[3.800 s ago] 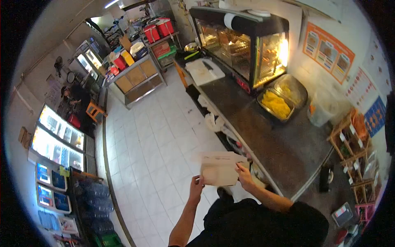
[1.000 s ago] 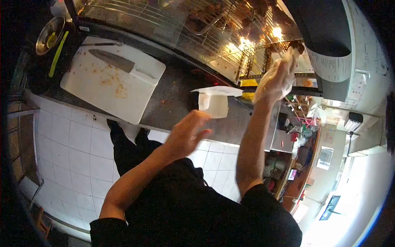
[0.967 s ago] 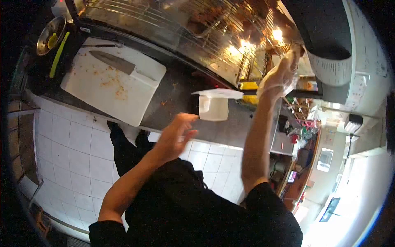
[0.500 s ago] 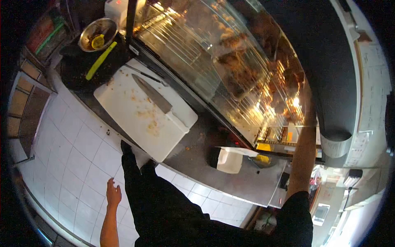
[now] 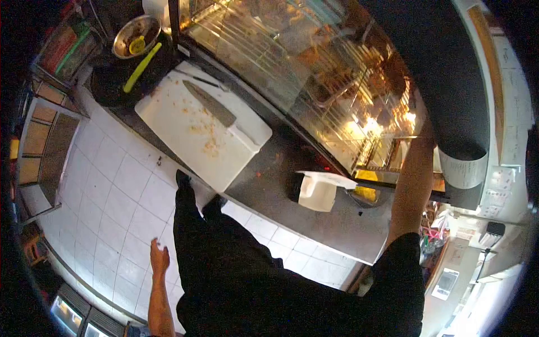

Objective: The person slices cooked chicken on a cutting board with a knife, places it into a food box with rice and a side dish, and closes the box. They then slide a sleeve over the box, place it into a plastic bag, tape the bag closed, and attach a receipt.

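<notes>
My left hand (image 5: 159,256) hangs low over the tiled floor, its fingers apart and nothing in them. My right forearm reaches up into the lit glass warming cabinet (image 5: 314,73); the right hand itself cannot be made out behind the glass and glare. Inside the cabinet, browned food pieces (image 5: 328,76) lie on wire racks. An open white box (image 5: 317,194) stands on the dark counter (image 5: 269,194), below the cabinet's edge. To its left lies a white cutting board (image 5: 185,126) with crumbs and a large knife (image 5: 210,104) on it.
A metal bowl (image 5: 136,37) and a yellow-green utensil (image 5: 142,68) are at the upper left. Yellow food in a clear-lidded container (image 5: 366,194) sits right of the box. A paper roll (image 5: 464,168) hangs at the right. Tiled floor (image 5: 106,208) lies left of my legs.
My left hand has dropped from near the box to over the floor. My right arm has reached farther into the cabinet, its gloved hand no longer visible. The view has shifted and turned.
</notes>
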{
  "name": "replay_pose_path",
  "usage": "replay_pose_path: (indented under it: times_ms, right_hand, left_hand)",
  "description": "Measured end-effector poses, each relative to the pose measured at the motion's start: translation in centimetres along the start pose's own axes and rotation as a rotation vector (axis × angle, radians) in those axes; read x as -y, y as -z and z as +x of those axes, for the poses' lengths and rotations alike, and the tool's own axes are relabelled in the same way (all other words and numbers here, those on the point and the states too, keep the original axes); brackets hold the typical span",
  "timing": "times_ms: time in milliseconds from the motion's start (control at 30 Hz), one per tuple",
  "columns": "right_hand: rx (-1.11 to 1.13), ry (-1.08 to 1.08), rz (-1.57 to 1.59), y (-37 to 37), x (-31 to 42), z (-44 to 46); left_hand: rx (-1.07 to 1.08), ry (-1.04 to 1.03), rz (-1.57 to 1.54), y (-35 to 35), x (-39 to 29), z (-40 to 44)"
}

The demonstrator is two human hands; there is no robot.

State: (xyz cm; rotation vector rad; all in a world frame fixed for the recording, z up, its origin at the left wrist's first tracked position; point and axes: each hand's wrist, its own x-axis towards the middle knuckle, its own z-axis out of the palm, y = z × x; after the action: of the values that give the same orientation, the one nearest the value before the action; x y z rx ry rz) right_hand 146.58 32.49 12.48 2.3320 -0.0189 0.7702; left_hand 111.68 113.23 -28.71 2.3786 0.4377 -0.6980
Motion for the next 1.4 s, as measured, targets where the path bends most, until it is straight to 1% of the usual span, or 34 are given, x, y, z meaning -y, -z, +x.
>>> replay_pose_path:
  times_ms: [33,67,100,167,233,367,600,733,767,800,833,900,1067,1133,1200,1233,1267,1333,1367,1400]
  right_hand:
    - [-0.003,0.002,0.017,0.2,0.2,0.2]
    - [0.001,0.006,0.030,0.3,0.4,0.0]
    - [0.004,0.011,0.043,0.4,0.6,0.0]
    - [0.005,0.018,0.063,0.7,0.8,0.1]
    - [0.010,0.023,0.090,0.9,0.9,0.0]
    - [0.027,0.023,0.148,1.2,0.7,-0.1]
    - [0.045,-0.024,0.165,1.7,-0.2,-0.8]
    - [0.048,-0.101,0.139,1.7,0.3,-1.6]
    - [0.050,-0.126,0.134,1.9,0.6,-1.8]
    - [0.060,-0.152,0.128,1.8,0.6,-2.2]
    - [0.068,-0.179,0.120,1.8,0.5,-2.6]
    - [0.082,-0.243,0.116,2.0,0.4,-3.3]
    - [0.104,-0.379,0.115,2.8,1.1,-5.6]
    - [0.052,-0.472,0.183,4.2,2.5,-7.4]
    - [-0.090,-0.697,0.379,7.7,5.8,-10.5]
    - [-0.176,-0.839,0.524,10.2,8.3,-12.3]
    - [-0.260,-1.000,0.684,12.4,11.2,-14.0]
    - [-0.360,-1.317,1.102,16.8,18.3,-17.5]
    - [-0.355,-1.415,1.310,18.3,22.2,-18.8]
    - [-0.311,-1.475,1.634,18.7,25.8,-18.8]
  left_hand:
    - [-0.039,-0.104,-0.003,0.1,-0.3,0.7]
    - [0.003,0.005,-0.019,0.5,-1.4,1.6]
    - [0.013,0.020,-0.077,1.6,-3.7,1.7]
    - [-0.045,-0.070,-0.084,2.3,-5.6,2.2]
    - [0.002,-0.052,-0.083,3.1,-6.7,2.7]
    - [0.082,-0.033,-0.062,3.4,-7.5,4.2]
    - [0.155,-0.086,-0.006,4.9,-6.6,8.4]
    - [0.135,-0.139,-0.037,6.1,-5.1,11.5]
    - [0.095,-0.231,-0.010,6.4,-4.9,12.2]
    - [0.123,-0.198,-0.021,7.5,-6.2,12.5]
    - [0.103,-0.255,-0.009,7.8,-5.6,13.1]
    - [0.110,-0.256,-0.041,9.5,-7.4,14.0]
    - [0.052,-0.272,-0.010,12.3,-9.8,15.7]
    - [0.030,-0.271,-0.025,12.6,-10.1,16.1]
    - [0.041,-0.244,-0.043,12.7,-10.2,16.2]
    - [0.048,-0.223,-0.049,12.8,-9.9,15.8]
    - [0.034,-0.256,-0.044,13.0,-9.6,15.4]
    - [0.046,-0.243,-0.064,13.3,-9.2,14.9]
    - [0.052,-0.237,-0.073,13.5,-9.1,14.6]
    - [0.069,-0.218,-0.078,13.8,-9.6,14.2]
